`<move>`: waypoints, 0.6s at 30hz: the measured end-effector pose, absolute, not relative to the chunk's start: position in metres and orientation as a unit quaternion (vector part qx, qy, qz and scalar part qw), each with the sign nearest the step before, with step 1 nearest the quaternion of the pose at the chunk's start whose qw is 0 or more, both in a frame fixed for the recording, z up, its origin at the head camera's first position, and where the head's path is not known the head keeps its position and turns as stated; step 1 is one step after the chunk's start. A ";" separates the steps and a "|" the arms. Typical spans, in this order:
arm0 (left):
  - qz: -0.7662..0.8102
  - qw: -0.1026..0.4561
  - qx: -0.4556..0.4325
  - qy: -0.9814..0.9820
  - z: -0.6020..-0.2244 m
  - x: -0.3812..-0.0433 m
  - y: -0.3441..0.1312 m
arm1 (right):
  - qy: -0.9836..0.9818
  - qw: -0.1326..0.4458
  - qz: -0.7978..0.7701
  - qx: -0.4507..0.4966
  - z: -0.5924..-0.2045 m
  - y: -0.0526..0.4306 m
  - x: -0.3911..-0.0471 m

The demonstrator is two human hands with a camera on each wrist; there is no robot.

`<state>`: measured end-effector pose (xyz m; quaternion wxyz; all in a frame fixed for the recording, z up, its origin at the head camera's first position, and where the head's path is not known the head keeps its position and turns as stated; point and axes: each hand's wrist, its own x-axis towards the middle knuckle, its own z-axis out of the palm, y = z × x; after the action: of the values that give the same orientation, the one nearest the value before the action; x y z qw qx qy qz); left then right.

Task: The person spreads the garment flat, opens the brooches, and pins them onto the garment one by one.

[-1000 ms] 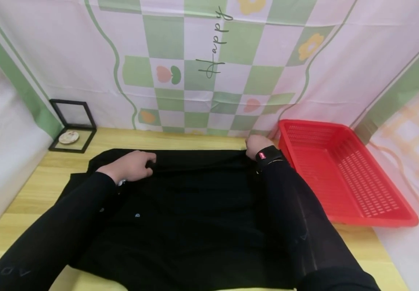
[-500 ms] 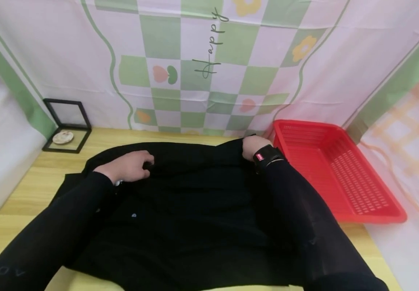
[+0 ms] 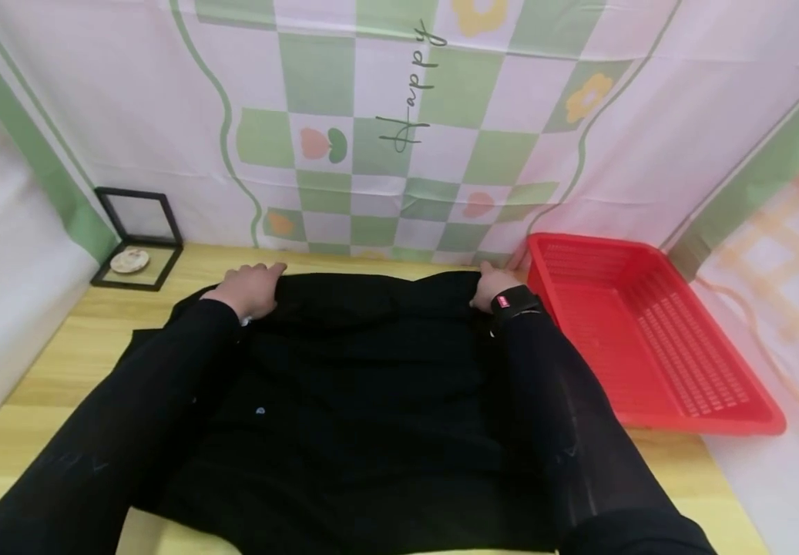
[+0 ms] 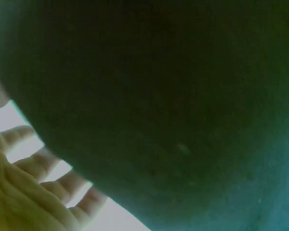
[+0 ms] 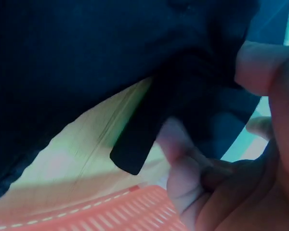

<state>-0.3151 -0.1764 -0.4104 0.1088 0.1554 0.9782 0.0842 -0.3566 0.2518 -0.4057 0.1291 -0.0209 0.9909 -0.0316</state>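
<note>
A black shirt (image 3: 371, 401) with a small pale button lies spread across the wooden table. At its far left edge is my left hand (image 3: 250, 289), which rests against the cloth. In the left wrist view the fingers (image 4: 33, 166) of that hand are spread and fairly straight, with their tips hidden behind the dark cloth. My right hand (image 3: 491, 287) grips the shirt's far right corner. The right wrist view shows cloth between its thumb and fingers, and a narrow black flap (image 5: 135, 144) hanging beside them.
To the right stands a red plastic basket (image 3: 596, 339) with slotted sides, close to my right wrist. An open black frame case (image 3: 142, 245) holding a round pale disc (image 3: 130, 260) sits at the back left. A patterned cloth (image 3: 385, 177) hangs behind the table (image 3: 59, 370).
My left hand has moved away and out to the shirt's far edge, its fingers loosening from a pinch. The right hand stays at the corner, where the raised cloth has lowered slightly.
</note>
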 end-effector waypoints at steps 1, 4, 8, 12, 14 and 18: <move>0.080 0.110 0.161 0.978 -0.411 -0.316 -0.177 | 0.992 0.122 -0.037 -0.024 -0.408 0.254 -0.358; 0.079 0.099 0.180 0.976 -0.414 -0.318 -0.178 | 0.994 0.093 -0.041 -0.048 -0.411 0.259 -0.363; 0.108 0.085 0.211 0.968 -0.417 -0.319 -0.184 | 0.996 0.051 -0.046 -0.062 -0.405 0.266 -0.366; 0.140 0.074 0.223 0.962 -0.414 -0.321 -0.193 | 0.998 0.005 -0.062 -0.023 -0.387 0.269 -0.363; 0.145 0.065 0.219 0.963 -0.411 -0.322 -0.197 | 0.997 -0.019 -0.069 0.005 -0.377 0.267 -0.360; 0.172 0.053 0.196 0.964 -0.406 -0.325 -0.202 | 0.993 -0.047 -0.088 0.064 -0.361 0.260 -0.355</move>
<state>-0.3248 -0.2015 -0.4060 0.0531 0.1960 0.9640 0.1718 -0.3548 0.2603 -0.3613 -0.0475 0.0637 0.9929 -0.0882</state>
